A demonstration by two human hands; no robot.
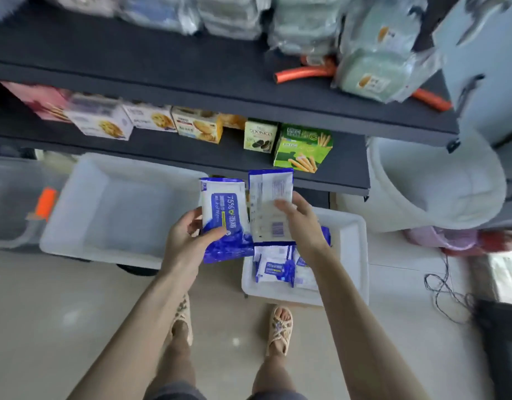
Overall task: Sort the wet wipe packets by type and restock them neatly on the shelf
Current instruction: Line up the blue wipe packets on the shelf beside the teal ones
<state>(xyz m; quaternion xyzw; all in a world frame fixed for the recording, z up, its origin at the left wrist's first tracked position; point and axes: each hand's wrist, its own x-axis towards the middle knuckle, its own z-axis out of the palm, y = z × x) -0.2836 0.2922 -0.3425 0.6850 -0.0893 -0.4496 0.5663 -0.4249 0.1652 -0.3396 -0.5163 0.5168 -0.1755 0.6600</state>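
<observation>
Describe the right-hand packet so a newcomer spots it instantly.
Below the dark biscuit shelf, above the white tub of packets, two blue-and-white packets are held. The packet in the right hand shows its pale barcoded back; the left hand's shows a blue 75% front.

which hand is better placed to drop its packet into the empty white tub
Left, probably. The left hand holds its packet right beside the empty tub, while the right hand is over the other tub.
</observation>
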